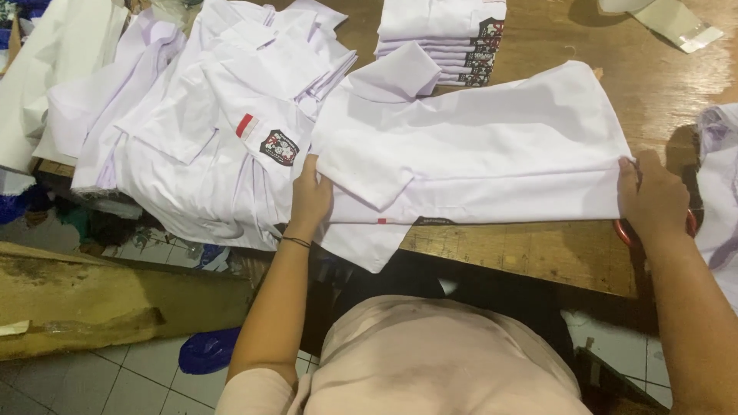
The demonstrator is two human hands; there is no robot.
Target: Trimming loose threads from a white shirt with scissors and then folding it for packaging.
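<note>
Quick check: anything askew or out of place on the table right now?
A sleeve of the white shirt both hands hold droops over the table edge. The loose shirt pile at left also spills over, unlike the neat folded stack.

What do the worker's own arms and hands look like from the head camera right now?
Both forearms are bare, with no gloves on either hand. The left hand has a thin dark band around its wrist. The right hand shows no band or watch. A pale pink short sleeve covers the left upper arm; the right sleeve is out of view.
</note>
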